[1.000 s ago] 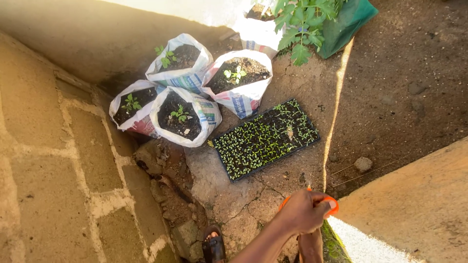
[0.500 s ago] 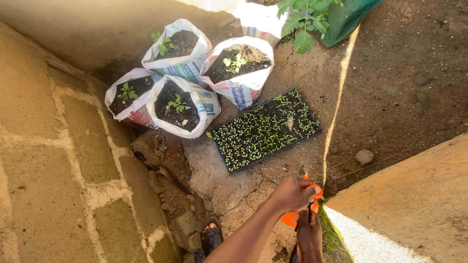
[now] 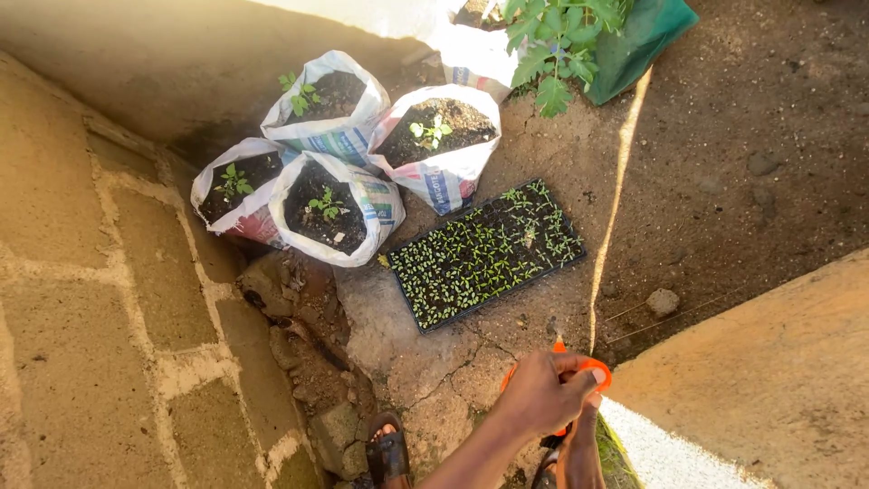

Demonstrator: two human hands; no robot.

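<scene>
My left hand [image 3: 541, 395] is closed over the orange top of a tool [image 3: 593, 369] at the bottom centre, its arm coming in from the lower left. Just beneath it, what looks like my right hand [image 3: 579, 445] points upward; its fingers are hidden. A little beyond the hands, a black seedling tray [image 3: 489, 254] full of small green sprouts lies on cracked ground. Behind the tray stand several white sacks [image 3: 337, 215] filled with dark soil, each with a young plant.
A block wall [image 3: 100, 299] runs along the left. A leafy plant [image 3: 557, 45] in a green bag [image 3: 638, 41] is at the top. My sandalled foot [image 3: 387, 450] is at the bottom, a stone [image 3: 663, 302] on bare soil to the right, and a concrete slab [image 3: 769, 380] at the lower right.
My left hand keeps its hold on the orange top and has shifted slightly left. The tray and sacks have not moved.
</scene>
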